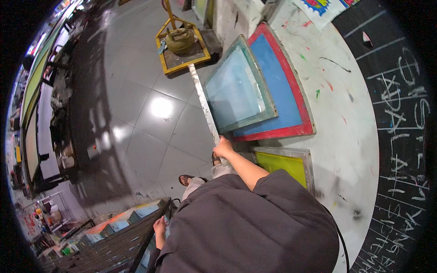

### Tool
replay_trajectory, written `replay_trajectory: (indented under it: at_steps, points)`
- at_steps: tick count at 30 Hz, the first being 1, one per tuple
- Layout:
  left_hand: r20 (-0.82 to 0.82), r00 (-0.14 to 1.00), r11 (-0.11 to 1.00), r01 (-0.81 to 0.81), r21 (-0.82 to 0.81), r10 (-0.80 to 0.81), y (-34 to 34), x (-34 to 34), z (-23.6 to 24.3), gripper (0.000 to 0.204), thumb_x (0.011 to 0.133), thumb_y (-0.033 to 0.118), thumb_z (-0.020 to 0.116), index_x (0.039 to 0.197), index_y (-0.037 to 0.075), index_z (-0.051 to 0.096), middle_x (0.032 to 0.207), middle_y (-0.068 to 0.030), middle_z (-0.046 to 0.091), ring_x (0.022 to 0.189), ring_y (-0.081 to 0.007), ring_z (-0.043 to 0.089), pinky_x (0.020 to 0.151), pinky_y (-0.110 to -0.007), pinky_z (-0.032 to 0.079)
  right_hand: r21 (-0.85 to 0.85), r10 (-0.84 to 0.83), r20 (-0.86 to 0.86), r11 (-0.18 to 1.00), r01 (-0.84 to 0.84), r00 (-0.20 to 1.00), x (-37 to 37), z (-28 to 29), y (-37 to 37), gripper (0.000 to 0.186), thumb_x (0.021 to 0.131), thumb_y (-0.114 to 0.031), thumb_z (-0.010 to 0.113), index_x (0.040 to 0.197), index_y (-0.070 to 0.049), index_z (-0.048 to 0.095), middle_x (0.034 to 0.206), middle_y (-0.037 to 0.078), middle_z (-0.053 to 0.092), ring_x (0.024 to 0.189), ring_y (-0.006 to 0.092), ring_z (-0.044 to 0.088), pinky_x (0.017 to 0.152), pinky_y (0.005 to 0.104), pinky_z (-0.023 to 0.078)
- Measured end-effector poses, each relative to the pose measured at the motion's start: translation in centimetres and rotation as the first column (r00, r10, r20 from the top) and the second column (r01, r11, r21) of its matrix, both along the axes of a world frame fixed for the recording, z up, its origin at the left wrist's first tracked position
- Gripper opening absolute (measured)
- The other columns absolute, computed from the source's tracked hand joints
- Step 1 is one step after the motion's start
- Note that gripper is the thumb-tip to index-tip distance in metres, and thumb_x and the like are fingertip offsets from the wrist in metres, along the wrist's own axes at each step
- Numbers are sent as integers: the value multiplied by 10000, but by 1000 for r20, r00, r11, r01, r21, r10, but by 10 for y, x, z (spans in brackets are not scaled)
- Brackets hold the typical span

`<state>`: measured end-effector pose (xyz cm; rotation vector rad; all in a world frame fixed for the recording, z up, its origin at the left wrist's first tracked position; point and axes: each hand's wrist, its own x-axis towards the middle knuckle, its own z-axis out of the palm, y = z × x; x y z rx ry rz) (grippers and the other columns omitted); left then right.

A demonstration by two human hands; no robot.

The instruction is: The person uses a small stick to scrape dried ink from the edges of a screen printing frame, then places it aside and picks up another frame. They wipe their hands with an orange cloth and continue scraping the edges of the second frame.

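My right hand (pixel 222 148) grips a long, pale, paint-speckled bar (pixel 201 96), perhaps the edge of a frame seen edge-on, reaching forward from my body. Just right of it, a pale blue screen in a greenish frame (pixel 236 84) leans in front of a larger blue screen with a red border (pixel 293 102) against the white wall. My left hand (pixel 160 227) hangs low at my side near a dark slatted rack (pixel 127 241), fingers curled; I cannot make out whether they hold anything.
A yellow metal stand (pixel 180 68) with a dull gas cylinder (pixel 179 42) stands ahead on the tiled floor (pixel 139 113). A yellow-green screen (pixel 280 166) leans by my right side. Long worktables (pixel 43 123) line the left. A chalk-written blackboard (pixel 396 145) hangs on the right.
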<state>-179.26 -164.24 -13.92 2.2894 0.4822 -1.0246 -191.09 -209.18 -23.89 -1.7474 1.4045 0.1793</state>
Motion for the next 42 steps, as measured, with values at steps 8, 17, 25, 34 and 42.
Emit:
replay_trajectory:
  at_steps: [8,17,25,34,42]
  points:
    - [-76,969,971,-237,-35,234,67,-34,-26,284,814,279,706,888,9,656,719,-60,627,596,-139,580,521,-278,475,-76,19,48,997,-15,999,51,26,6,482,629,-73,641,1104,-37,564,990,190,654,958,334,629,827,390,490]
    - [-97,942,937,-331,-115,321,106,-18,-170,408,818,407,673,864,2,669,715,-87,641,602,-167,596,548,-312,478,163,153,503,950,-267,851,137,197,53,303,639,20,568,942,15,567,734,43,567,612,151,539,544,301,450]
    - [-336,732,659,-681,-319,593,27,134,-83,1108,647,829,503,1396,41,291,1307,-197,434,1145,-341,460,848,-570,385,108,51,766,973,-206,641,103,388,75,582,513,-47,690,1076,20,558,877,89,606,819,230,589,745,350,477]
    - [-462,722,-485,-200,-852,515,3,293,100,1152,600,844,541,1363,11,316,1285,-162,474,1197,-310,441,977,-488,354,213,-136,945,947,-241,299,87,390,34,820,525,-77,577,1308,32,357,1201,197,509,1036,366,548,910,507,447]
    - [-306,468,-329,-34,-944,829,-3,394,153,797,728,575,683,1316,99,432,1269,-79,506,1174,-279,464,1007,-448,360,4,359,838,750,-662,411,206,364,-41,553,699,-125,726,1185,15,502,1020,120,581,867,253,561,822,408,452]
